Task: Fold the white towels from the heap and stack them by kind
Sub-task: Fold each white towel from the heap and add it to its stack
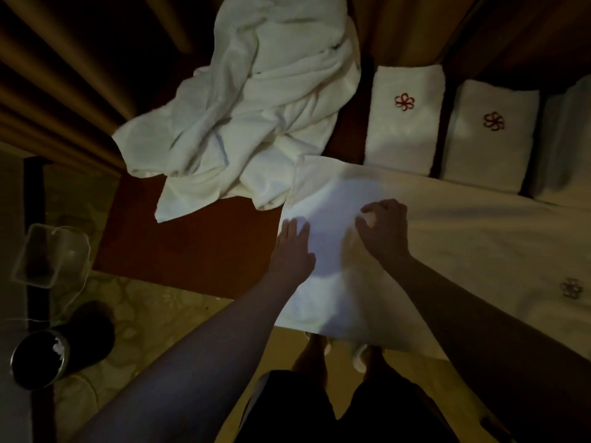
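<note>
Two hands work on one big white cloth towel (415,251) spread flat on the dark red table (192,244); smooth it flat before folding; the left hand (292,247) lies open, pressing it down; the right hand (383,231) curls, pinching a bit of towel; the white crumpled heap (249,116) waits behind.

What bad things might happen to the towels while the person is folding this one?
The spread towel hangs over the table's near edge, so it may slide off toward the floor. The unfolded heap lies against its far left corner, so a fold might drag some of it along. The left hand presses flat while the right hand seems to pinch the cloth; in this dim light the fold may end up crooked.
</note>
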Demonstrator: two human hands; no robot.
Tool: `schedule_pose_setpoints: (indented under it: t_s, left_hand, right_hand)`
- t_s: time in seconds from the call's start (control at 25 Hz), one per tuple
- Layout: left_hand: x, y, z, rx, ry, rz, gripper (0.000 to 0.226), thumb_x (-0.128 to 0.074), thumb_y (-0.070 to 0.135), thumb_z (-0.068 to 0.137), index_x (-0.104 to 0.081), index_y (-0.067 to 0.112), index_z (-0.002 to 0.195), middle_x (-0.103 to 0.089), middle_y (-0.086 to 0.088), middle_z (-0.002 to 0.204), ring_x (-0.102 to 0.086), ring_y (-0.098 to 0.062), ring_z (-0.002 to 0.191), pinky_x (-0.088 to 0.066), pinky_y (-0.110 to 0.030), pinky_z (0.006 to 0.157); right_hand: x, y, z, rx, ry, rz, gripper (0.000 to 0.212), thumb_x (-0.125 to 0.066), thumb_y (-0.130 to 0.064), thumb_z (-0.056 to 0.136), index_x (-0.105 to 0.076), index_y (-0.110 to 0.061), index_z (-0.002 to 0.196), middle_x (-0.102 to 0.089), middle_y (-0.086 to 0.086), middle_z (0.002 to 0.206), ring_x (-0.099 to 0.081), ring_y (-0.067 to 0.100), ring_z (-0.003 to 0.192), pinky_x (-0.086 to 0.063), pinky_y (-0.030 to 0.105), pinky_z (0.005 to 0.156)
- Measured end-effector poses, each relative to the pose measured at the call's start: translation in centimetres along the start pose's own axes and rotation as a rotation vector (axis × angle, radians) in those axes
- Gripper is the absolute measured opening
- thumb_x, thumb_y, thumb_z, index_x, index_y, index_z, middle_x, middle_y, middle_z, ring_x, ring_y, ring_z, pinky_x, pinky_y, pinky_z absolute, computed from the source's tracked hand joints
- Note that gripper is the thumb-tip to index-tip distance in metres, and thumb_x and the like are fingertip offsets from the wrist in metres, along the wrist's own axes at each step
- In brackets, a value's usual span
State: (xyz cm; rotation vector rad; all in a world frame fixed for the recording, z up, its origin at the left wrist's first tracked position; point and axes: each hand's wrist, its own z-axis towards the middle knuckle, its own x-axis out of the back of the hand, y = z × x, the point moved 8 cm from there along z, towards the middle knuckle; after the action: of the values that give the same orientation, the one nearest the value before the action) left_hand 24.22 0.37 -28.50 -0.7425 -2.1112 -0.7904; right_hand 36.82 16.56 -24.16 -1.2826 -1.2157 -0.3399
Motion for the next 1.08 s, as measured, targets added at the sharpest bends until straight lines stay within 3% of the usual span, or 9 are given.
schedule_pose_setpoints:
  t_s: [0.2, 0.4, 0.52, 0.6, 0.64, 0.8, 0.92, 1.08]
  left_hand:
    - [1.2, -0.2, 0.9, -0.079, -0.026, 0.088, 0.073, -0.049, 0.036, 0.096, -0.01, 0.018, 0.154, 0.0, -0.009, 0.161, 0.002, -0.025, 0.149, -0.021, -0.039, 0.117]
    - [-1.1, 3.2, -1.5, -0.144, -0.022, 0.21, 0.07, -0.045, 0.041, 0.097, -0.013, 0.014, 0.153, -0.002, -0.016, 0.16, 0.0, -0.031, 0.148, -0.006, -0.044, 0.119]
    - [-3.5, 8.1, -4.2, -0.306, 0.001, 0.211, 0.059, -0.046, 0.038, 0.092, -0.04, 0.011, 0.143, -0.031, -0.023, 0.151, -0.026, -0.038, 0.142, -0.025, -0.05, 0.113]
    - [-4.9, 11.8, -6.0, -0.455, 0.079, 0.166, 0.045, -0.047, 0.031, 0.081, -0.063, 0.01, 0.118, -0.056, -0.022, 0.126, -0.051, -0.041, 0.12, -0.044, -0.048, 0.097]
    - [-5.6, 13.4, -6.7, -0.486, 0.097, 0.154, 0.038, -0.05, 0.027, 0.08, -0.066, 0.011, 0.11, -0.059, -0.018, 0.118, -0.056, -0.038, 0.112, -0.047, -0.044, 0.089]
    - [-9.4, 17.5, -8.9, -0.332, 0.013, 0.182, 0.041, -0.054, 0.03, 0.087, -0.05, 0.015, 0.125, -0.045, -0.009, 0.124, -0.045, -0.028, 0.111, -0.049, -0.038, 0.08]
    - [-10.8, 17.8, -9.4, -0.211, 0.025, 0.137, 0.054, -0.055, 0.036, 0.088, -0.039, 0.016, 0.135, -0.034, -0.01, 0.142, -0.038, -0.029, 0.124, -0.046, -0.042, 0.091]
    - [-11.4, 17.4, -9.3, -0.211, 0.018, 0.062, 0.069, -0.058, 0.024, 0.089, -0.027, 0.008, 0.149, -0.021, -0.018, 0.156, -0.02, -0.035, 0.143, -0.031, -0.044, 0.113]
  right_hand:
    - [3.8, 3.2, -0.6, -0.106, 0.068, -0.203, 0.021, -0.057, -0.028, 0.089, -0.065, -0.009, 0.093, -0.055, 0.016, 0.097, -0.046, 0.033, 0.102, -0.039, 0.036, 0.084]
    - [6.2, 9.9, -5.2, -0.15, 0.01, -0.097, 0.02, -0.061, -0.026, 0.089, -0.062, -0.006, 0.084, -0.056, 0.016, 0.09, -0.051, 0.034, 0.099, -0.043, 0.038, 0.079]
    - [7.8, 15.9, -9.7, -0.228, -0.008, -0.099, 0.019, -0.061, -0.028, 0.089, -0.059, -0.01, 0.085, -0.054, 0.012, 0.091, -0.05, 0.031, 0.101, -0.044, 0.038, 0.077]
    - [8.6, 20.0, -12.1, -0.289, -0.051, -0.131, 0.019, -0.059, -0.027, 0.091, -0.059, -0.008, 0.094, -0.055, 0.015, 0.099, -0.048, 0.034, 0.108, -0.045, 0.041, 0.081]
    - [9.0, 22.0, -13.1, -0.33, -0.071, -0.151, 0.021, -0.057, -0.027, 0.092, -0.059, -0.007, 0.1, -0.055, 0.016, 0.105, -0.047, 0.035, 0.111, -0.045, 0.043, 0.083]
    - [10.4, 27.2, -16.3, -0.357, -0.149, -0.147, 0.03, -0.053, -0.026, 0.095, -0.054, -0.006, 0.117, -0.05, 0.019, 0.119, -0.045, 0.037, 0.116, -0.042, 0.045, 0.089]
    - [10.6, 28.1, -17.5, -0.286, -0.199, -0.192, 0.04, -0.054, -0.028, 0.094, -0.048, -0.007, 0.128, -0.046, 0.017, 0.128, -0.042, 0.036, 0.12, -0.041, 0.046, 0.094]
    - [10.1, 28.0, -17.6, -0.139, -0.214, -0.328, 0.058, -0.055, -0.032, 0.092, -0.038, -0.007, 0.141, -0.037, 0.017, 0.143, -0.036, 0.036, 0.129, -0.032, 0.046, 0.103]
